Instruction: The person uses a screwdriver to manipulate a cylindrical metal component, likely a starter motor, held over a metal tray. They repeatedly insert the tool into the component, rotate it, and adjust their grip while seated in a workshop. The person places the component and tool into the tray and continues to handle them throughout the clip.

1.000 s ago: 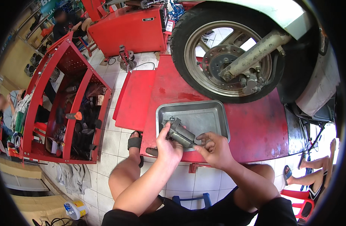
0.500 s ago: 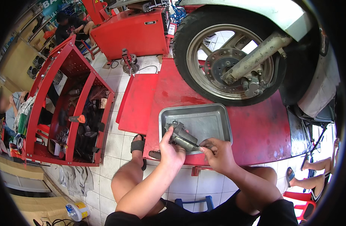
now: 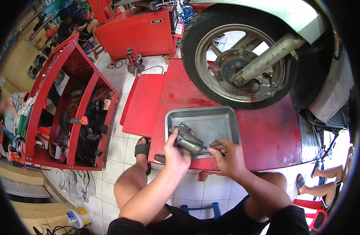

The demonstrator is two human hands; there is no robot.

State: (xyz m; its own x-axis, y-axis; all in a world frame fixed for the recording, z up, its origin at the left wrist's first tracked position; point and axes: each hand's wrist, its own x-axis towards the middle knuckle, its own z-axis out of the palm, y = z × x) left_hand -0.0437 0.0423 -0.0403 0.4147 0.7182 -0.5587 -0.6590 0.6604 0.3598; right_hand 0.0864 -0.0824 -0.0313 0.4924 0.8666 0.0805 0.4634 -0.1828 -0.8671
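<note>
My left hand (image 3: pixel 176 153) is closed round a grey metal starter motor (image 3: pixel 191 143), a cylinder with a flanged end, held tilted above the near part of a shallow metal tray (image 3: pixel 238 131). Between the thumb and fingers of my right hand (image 3: pixel 229 156) is pinched a thin dark rod (image 3: pixel 202 146), which looks like a long bolt. It lies along the motor's side, pointing at the flanged end. The tray stands on a red lift platform (image 3: pixel 266 135).
A motorcycle front wheel (image 3: pixel 240 58) with brake disc stands just beyond the tray. At left is a red tool cart (image 3: pixel 76 113) full of tools. A red machine (image 3: pixel 135 33) stands behind. Other people sit at the far left and right edges. A blue stool (image 3: pixel 201 209) is below me.
My right hand has moved slightly right and up, and more of the thin rod shows beside the motor. My left hand keeps its hold on the motor.
</note>
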